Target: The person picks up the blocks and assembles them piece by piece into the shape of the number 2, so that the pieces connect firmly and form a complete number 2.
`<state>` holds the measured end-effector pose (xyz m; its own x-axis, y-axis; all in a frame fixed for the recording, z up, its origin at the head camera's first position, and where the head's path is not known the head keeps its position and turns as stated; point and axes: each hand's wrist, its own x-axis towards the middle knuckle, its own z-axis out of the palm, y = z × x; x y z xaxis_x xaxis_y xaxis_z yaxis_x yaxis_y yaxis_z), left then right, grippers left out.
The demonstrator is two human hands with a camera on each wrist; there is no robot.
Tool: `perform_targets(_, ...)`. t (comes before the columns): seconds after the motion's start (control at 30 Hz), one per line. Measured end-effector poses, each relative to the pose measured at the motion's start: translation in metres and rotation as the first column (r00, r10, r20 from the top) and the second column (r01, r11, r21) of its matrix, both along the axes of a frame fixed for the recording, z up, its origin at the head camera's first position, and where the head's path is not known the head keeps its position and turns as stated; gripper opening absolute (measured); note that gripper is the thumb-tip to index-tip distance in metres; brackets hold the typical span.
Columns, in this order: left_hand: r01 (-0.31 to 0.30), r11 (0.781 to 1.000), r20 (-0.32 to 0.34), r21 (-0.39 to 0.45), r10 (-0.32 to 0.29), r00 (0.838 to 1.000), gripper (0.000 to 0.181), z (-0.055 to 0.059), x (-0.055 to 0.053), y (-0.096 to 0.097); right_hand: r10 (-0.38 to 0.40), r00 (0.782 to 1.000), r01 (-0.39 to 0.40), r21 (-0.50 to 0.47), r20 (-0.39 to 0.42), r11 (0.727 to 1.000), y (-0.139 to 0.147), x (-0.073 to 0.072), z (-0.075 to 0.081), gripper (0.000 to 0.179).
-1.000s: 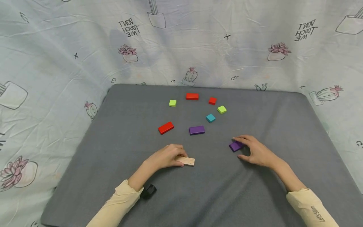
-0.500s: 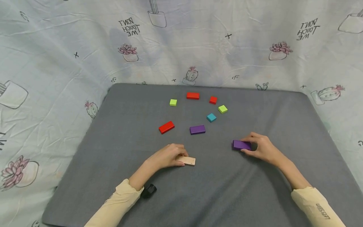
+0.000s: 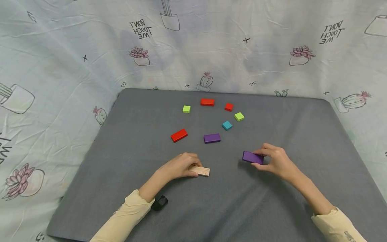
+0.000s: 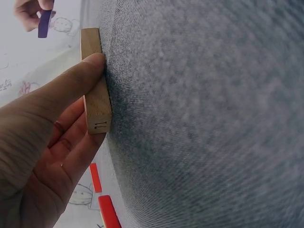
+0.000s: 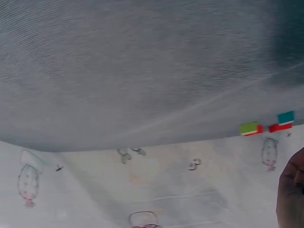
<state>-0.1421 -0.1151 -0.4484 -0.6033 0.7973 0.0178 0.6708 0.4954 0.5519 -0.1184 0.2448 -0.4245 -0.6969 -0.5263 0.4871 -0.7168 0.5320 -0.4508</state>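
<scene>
My left hand [image 3: 180, 166] pinches a plain wooden block [image 3: 202, 171] between thumb and fingers, low on the grey cloth. In the left wrist view the thumb lies along one face of the wooden block [image 4: 98, 102], and dark marks show on its end. To the right, my right hand [image 3: 276, 161] grips a purple block [image 3: 252, 157] by its right end, with a shadow on the cloth beneath it. That purple block [image 4: 45, 23] also shows upper left in the left wrist view. Only an edge of the right hand [image 5: 290, 192] appears in the right wrist view.
A second purple block [image 3: 212, 138] lies between and beyond the hands. Farther back are a red block [image 3: 179, 135], another red block [image 3: 207, 102], a small red block [image 3: 229, 107], two lime blocks [image 3: 186, 109] and a teal block [image 3: 227, 125]. A patterned curtain [image 3: 193, 43] hangs behind the table.
My right hand has closed round the purple block and raised it, turning it and shifting it slightly left. My left hand keeps its hold on the wooden block in nearly the same place.
</scene>
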Motion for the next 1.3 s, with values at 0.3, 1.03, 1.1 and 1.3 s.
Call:
perform_targets(0.3,-0.002,1.000,0.001,0.015,0.002,1.000,0.022,0.001,-0.001,0.003,-0.015,1.000,0.015,-0.008,0.026,1.000,-0.018,0.007,0.007,0.032)
perform_targets(1.03,0.000,1.000,0.002,0.015,0.000,1.000,0.021,0.003,0.000,0.003,0.017,0.999,-0.016,-0.020,0.047,1.000,-0.058,0.014,0.012,0.030)
perform_targets(1.1,0.001,1.000,0.003,0.016,-0.001,1.000,0.021,0.003,0.000,0.003,0.022,0.998,-0.021,-0.020,0.056,1.000,-0.060,0.013,0.009,0.029)
perform_targets(1.3,0.001,1.000,-0.006,0.013,-0.001,1.000,0.021,0.002,0.000,0.003,0.034,0.997,-0.033,-0.005,0.069,0.999,-0.068,0.012,0.000,0.026)
